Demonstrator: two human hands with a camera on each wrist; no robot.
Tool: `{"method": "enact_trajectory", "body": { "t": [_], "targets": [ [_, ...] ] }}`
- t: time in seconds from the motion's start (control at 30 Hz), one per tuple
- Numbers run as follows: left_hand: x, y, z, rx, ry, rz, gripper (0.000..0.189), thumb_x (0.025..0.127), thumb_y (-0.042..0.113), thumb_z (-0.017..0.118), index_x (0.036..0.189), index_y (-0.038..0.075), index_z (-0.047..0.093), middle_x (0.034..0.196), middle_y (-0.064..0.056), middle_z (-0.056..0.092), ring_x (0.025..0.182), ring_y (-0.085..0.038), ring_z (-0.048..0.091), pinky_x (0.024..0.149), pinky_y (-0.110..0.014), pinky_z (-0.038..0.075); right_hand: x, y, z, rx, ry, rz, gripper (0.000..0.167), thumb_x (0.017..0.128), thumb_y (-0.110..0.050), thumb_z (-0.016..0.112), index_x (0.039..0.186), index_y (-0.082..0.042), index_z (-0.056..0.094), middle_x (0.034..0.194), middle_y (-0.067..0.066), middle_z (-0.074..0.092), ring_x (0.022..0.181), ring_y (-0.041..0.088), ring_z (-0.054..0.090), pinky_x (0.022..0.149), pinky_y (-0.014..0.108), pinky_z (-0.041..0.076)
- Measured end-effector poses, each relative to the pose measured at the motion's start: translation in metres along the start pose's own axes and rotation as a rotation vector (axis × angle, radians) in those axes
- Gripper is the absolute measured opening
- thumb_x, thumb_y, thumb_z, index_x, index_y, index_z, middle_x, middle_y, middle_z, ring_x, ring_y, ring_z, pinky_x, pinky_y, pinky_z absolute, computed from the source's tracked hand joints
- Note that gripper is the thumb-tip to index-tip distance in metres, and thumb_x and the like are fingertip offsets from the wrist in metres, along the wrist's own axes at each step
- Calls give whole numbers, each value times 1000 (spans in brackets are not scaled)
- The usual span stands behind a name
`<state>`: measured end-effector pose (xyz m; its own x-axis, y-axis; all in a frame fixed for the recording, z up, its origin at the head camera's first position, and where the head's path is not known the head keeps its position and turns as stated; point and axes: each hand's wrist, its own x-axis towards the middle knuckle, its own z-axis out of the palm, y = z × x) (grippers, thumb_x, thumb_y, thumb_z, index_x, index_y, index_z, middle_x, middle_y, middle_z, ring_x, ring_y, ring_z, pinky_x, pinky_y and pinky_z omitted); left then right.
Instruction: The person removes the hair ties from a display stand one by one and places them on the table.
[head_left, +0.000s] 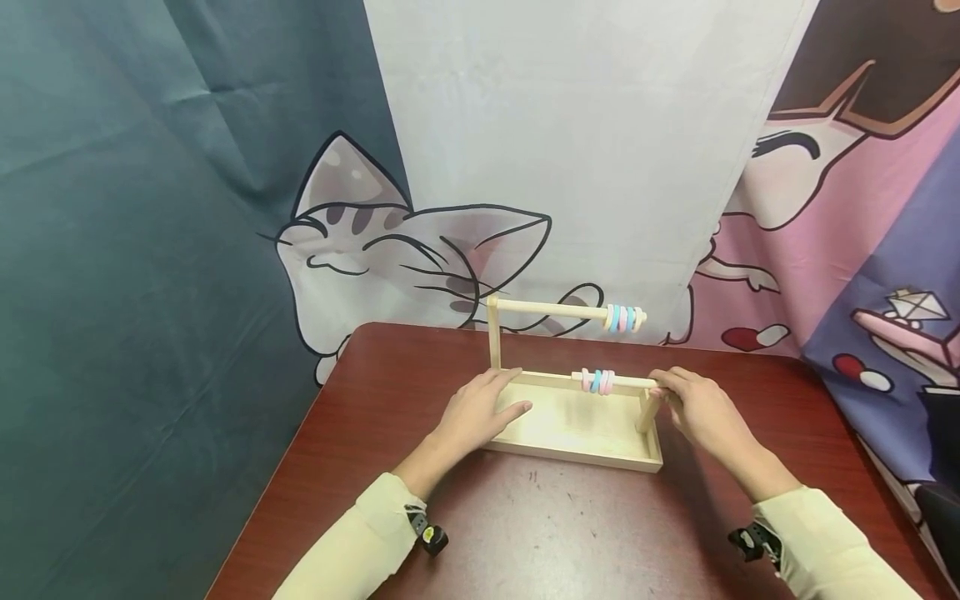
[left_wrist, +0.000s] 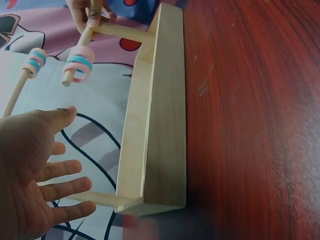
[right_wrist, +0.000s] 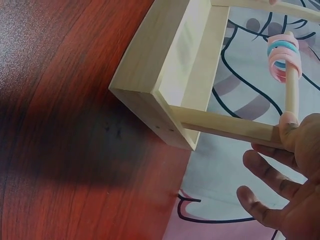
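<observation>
A pale wooden rack (head_left: pixel 570 455) stands on the table, its shallow tray base carrying two posts with horizontal rods. Several pastel rings (head_left: pixel 597 382) in pink and blue hang on the front rod; more rings (head_left: pixel 624 318), with yellow among them, sit near the tip of the back rod. My right hand (head_left: pixel 701 412) pinches the rack's right post (right_wrist: pixel 225 126) at the top, where the front rod joins it, thumb at the rod's base. At the rack's left end is my left hand (head_left: pixel 474 410), fingers spread and thumb apart, holding nothing in the left wrist view.
The dark red wooden table (head_left: pixel 525 525) extends in front of the rack and to both sides. Behind it hangs a curtain (head_left: pixel 600 150) printed with a cartoon cat. A black object (head_left: pixel 941 517) lies at the far right edge. Both wrists wear black straps.
</observation>
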<state>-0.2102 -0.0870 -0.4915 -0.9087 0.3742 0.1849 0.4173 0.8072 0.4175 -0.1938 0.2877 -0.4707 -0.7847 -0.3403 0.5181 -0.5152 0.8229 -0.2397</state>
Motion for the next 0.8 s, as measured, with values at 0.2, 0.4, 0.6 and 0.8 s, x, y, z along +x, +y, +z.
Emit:
{"method": "enact_trajectory", "body": {
  "t": [0.2,0.4,0.6,0.8],
  "targets": [
    [8,11,2,-19,-9,29,64,107,55,68,161,21,59,155,-4,68,143,-27,66,111,-54,58,0,0,-1,8,4,0,21,92,5,84,110,-6,79,87,0,71,71,16,58,60,39,48],
    [12,17,6,-18,-18,51,64,107,56,67,161,23,58,153,-3,69,140,-26,68,109,-53,60,0,-1,0,14,11,-7,20,92,4,84,109,-6,79,84,-2,69,70,15,57,60,38,47],
    [15,22,9,-18,-19,60,63,108,55,67,161,23,58,154,-3,68,141,-26,67,110,-54,59,-1,0,1,13,11,-11,20,92,4,84,108,-7,79,84,-2,68,70,14,55,60,36,47],
    [21,29,9,-23,-16,72,63,107,55,68,163,27,56,156,-1,67,143,-27,66,111,-55,58,-1,1,1,13,11,-9,20,92,4,84,109,-6,79,85,-2,69,70,14,56,60,37,47]
  ]
}}
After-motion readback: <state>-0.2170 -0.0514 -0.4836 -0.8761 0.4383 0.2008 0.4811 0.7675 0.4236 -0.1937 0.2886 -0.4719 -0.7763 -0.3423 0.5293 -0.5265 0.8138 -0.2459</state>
